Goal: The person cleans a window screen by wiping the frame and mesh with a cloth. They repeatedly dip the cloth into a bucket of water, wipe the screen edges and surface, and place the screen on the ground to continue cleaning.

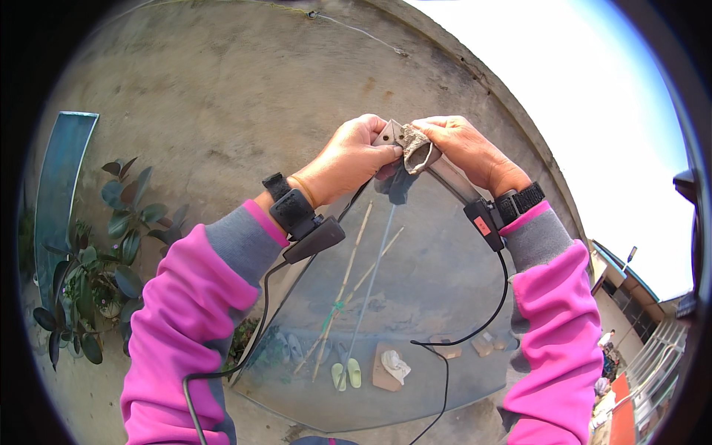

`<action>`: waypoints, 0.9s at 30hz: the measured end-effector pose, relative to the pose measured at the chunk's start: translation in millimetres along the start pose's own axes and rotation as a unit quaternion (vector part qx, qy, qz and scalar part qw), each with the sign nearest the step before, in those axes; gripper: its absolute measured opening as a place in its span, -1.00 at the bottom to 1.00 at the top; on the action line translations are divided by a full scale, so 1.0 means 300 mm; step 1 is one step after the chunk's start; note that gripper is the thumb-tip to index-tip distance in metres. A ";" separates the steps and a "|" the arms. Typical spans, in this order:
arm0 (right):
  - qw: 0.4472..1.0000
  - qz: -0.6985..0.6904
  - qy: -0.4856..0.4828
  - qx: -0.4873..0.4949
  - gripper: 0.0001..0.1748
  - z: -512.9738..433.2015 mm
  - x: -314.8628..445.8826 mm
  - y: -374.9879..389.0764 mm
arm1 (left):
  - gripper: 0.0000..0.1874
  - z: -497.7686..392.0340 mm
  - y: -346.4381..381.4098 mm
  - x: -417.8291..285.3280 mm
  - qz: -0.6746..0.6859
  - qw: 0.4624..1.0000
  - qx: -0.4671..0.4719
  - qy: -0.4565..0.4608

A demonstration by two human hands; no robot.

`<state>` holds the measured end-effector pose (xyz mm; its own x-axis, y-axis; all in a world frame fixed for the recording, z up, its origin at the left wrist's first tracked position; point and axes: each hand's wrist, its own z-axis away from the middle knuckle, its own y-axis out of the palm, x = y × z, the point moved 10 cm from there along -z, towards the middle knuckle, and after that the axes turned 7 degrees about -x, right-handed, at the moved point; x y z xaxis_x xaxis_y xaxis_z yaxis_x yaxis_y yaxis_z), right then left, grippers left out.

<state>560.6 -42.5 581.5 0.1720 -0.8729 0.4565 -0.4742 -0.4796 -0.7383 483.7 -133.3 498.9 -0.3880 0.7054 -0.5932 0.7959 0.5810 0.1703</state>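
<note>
Against the wall stands a large framed sheet of glass [423, 267], with a metal corner plate [391, 134] bearing small screws at its top. My left hand [347, 158] pinches the corner plate between thumb and fingers. A rough, greyish folded cloth or tube-like piece [418, 150] sits at the top corner, with an open end facing me; my right hand [467, 146] grips it from the right. Behind the glass, or reflected in it, a dark cloth-like shape shows below the corner. Both wrists carry black straps with cabled devices.
Potted plants with broad dark leaves [130, 245] and a narrow blue-green panel [65, 194] are at the left. Thin poles [350, 267], light green slippers [354, 372] and a white cloth on a box [396, 364] show through or in the glass. A concrete wall [250, 83] rises behind.
</note>
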 end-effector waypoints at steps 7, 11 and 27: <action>0.997 -0.007 -0.039 0.062 -0.59 0.089 0.039 0.039 | -0.73 0.009 -0.031 -0.005 -0.027 0.999 -0.029 0.018; 0.988 0.063 -0.135 -0.038 -0.69 0.055 0.078 0.034 | -0.73 0.002 -0.029 0.004 -0.036 0.999 -0.030 0.009; 0.991 0.028 -0.131 -0.012 -0.73 0.019 0.082 0.079 | -0.69 0.004 -0.076 0.027 -0.032 0.998 -0.048 -0.011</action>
<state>558.7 -76.0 572.5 0.3613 -0.8933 0.2674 -0.5098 -0.4294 -0.7455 463.1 -141.2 489.5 -0.4252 0.6568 -0.6228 0.7208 0.6619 0.2058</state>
